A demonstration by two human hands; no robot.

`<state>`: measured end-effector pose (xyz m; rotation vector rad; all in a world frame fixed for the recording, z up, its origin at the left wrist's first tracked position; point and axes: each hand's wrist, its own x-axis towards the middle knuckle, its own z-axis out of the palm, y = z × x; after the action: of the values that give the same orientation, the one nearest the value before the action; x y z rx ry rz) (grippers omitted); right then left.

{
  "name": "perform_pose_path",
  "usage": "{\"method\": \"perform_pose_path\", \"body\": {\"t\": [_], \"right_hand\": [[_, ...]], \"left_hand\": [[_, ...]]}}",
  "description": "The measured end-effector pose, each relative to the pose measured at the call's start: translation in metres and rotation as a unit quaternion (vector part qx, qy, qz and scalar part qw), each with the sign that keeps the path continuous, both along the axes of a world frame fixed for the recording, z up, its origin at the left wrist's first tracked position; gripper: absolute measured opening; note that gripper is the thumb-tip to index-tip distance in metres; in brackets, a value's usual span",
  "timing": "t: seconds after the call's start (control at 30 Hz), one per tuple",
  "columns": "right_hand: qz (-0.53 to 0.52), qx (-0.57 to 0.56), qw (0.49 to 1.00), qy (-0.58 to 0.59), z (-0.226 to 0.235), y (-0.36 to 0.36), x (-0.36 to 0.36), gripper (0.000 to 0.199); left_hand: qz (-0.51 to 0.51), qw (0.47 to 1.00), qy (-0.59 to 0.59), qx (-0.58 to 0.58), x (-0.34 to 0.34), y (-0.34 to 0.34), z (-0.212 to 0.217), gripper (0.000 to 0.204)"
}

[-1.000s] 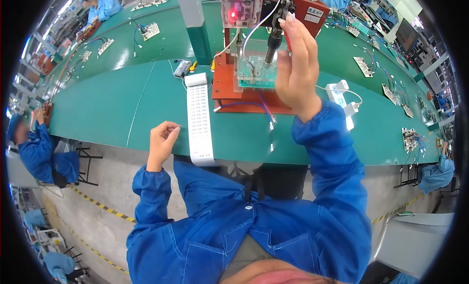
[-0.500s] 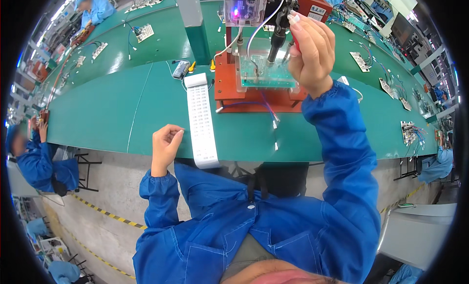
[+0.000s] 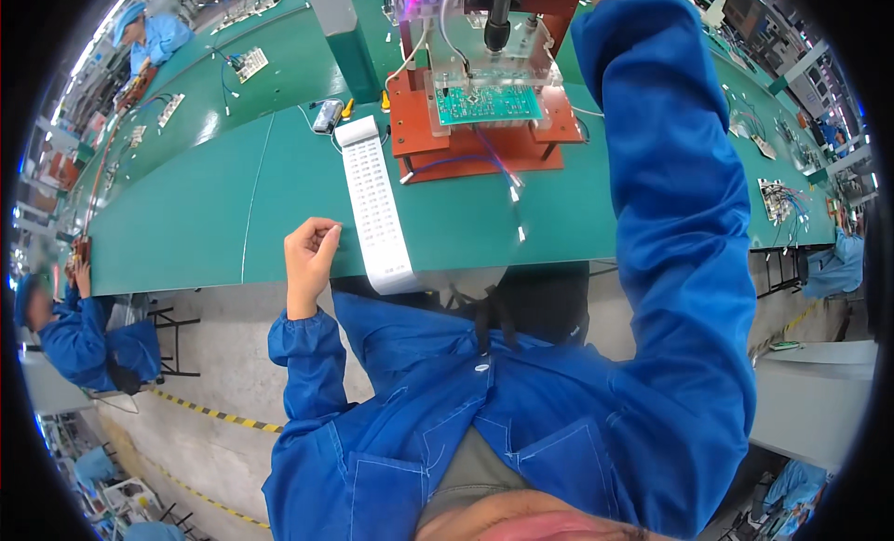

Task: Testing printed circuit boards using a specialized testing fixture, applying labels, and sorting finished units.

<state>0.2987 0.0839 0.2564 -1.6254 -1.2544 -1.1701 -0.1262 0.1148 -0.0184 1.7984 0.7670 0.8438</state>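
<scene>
My left hand point(image 3: 308, 258) rests at the front edge of the green table point(image 3: 233, 196), fingers curled shut with nothing in them, just left of a long white paper strip point(image 3: 372, 201) that hangs over the edge. My right arm in a blue sleeve point(image 3: 652, 141) reaches up past the top of the picture, so the hand is hidden. Beside that sleeve stands a red fixture point(image 3: 466, 150) with a green circuit board point(image 3: 486, 103) under a clear plate. A black cylindrical tool point(image 3: 498, 24) hangs above the board.
A green post point(image 3: 331, 20) and a small grey device point(image 3: 328, 115) stand behind the strip. Loose wires point(image 3: 498, 169) trail from the fixture. More boards with wires point(image 3: 778, 201) lie at the right. Other people in blue sit at the left point(image 3: 65, 327), top left point(image 3: 149, 33) and right point(image 3: 838, 262).
My right hand, which held the black tool over the fixture, has gone up out of the picture. My left hand stays shut at the table edge, and the view sits closer to the table.
</scene>
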Motion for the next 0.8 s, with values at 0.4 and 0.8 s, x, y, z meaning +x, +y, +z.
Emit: {"method": "perform_pose_path", "body": {"t": [0.4,0.8], "right_hand": [[0.255,-0.112,0.947,-0.159,-0.203,-0.102,-0.046,0.042],[0.381,-0.375,0.745,0.399,-0.138,-0.183,-0.064,0.044]], "left_hand": [[0.022,0.999,-0.013,0.030,-0.013,-0.005,-0.004,0.012],[-0.022,0.910,0.030,0.413,0.059,-0.120,0.079,0.059]]}}
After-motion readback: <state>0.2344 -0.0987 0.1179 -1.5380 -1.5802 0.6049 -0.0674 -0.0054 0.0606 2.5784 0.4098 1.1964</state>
